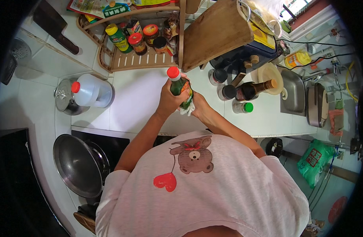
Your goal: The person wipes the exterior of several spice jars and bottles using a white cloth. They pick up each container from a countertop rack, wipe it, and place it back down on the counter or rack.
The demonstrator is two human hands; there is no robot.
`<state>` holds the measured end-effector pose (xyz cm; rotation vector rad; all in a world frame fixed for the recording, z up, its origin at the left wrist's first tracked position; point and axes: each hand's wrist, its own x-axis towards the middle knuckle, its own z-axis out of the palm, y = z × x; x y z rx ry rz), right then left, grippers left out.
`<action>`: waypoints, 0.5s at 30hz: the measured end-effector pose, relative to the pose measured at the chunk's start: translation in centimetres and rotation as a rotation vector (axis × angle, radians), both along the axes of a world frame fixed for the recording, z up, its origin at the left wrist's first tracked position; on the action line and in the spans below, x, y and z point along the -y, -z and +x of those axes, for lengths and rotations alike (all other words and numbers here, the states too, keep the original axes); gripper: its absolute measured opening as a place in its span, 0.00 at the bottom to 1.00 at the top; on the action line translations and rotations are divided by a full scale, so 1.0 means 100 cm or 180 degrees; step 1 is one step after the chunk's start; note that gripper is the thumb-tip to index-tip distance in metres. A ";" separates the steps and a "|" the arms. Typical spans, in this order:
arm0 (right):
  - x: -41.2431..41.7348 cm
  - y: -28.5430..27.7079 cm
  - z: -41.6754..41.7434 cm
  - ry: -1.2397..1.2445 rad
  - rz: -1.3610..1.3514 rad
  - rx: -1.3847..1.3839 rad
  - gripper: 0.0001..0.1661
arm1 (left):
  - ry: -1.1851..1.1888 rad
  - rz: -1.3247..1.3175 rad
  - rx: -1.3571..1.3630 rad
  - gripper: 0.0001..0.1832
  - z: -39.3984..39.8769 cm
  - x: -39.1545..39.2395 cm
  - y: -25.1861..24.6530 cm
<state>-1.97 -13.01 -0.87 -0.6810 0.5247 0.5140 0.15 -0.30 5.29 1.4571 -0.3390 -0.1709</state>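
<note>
My left hand point(172, 97) is closed around a green glass bottle point(177, 86) with a red cap, tilted above the white counter point(134, 103). Close against the bottle's lower part, my right hand point(197, 103) holds a crumpled white cloth point(187, 110). Some of the right fingers are hidden behind the bottle. To the right stand two dark-lidded jars point(218, 76), a green-capped shaker jar point(242, 107) and a dark sauce bottle point(254, 90) with an orange-brown cap.
A brown rack point(144, 63) holds condiment jars at the back, beside a leaning wooden cutting board point(217, 32). Left are a plastic jug point(92, 90), a steel pot point(64, 96) and a wok point(78, 166). A cleaver point(55, 26) is at upper left, a sink point(294, 94) at right.
</note>
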 end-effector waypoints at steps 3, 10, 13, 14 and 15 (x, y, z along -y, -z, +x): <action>-0.002 -0.013 -0.004 0.0166 -0.0065 -0.0268 0.22 | -0.0375 0.0099 0.0139 0.21 -0.001 0.003 0.011; 0.017 -0.046 -0.009 0.0091 -0.0712 0.0298 0.20 | -0.1058 0.1010 0.0786 0.22 0.011 -0.020 0.030; 0.013 -0.067 0.001 0.0597 -0.2159 0.1879 0.21 | -0.1185 0.1437 0.0854 0.22 0.004 -0.020 0.034; 0.013 -0.080 0.001 0.0214 -0.2862 0.1985 0.16 | -0.1226 0.1542 0.0859 0.22 0.001 -0.020 0.037; 0.008 -0.091 0.000 0.0290 -0.3346 0.2631 0.13 | -0.1104 0.1425 0.0758 0.22 -0.003 -0.016 0.036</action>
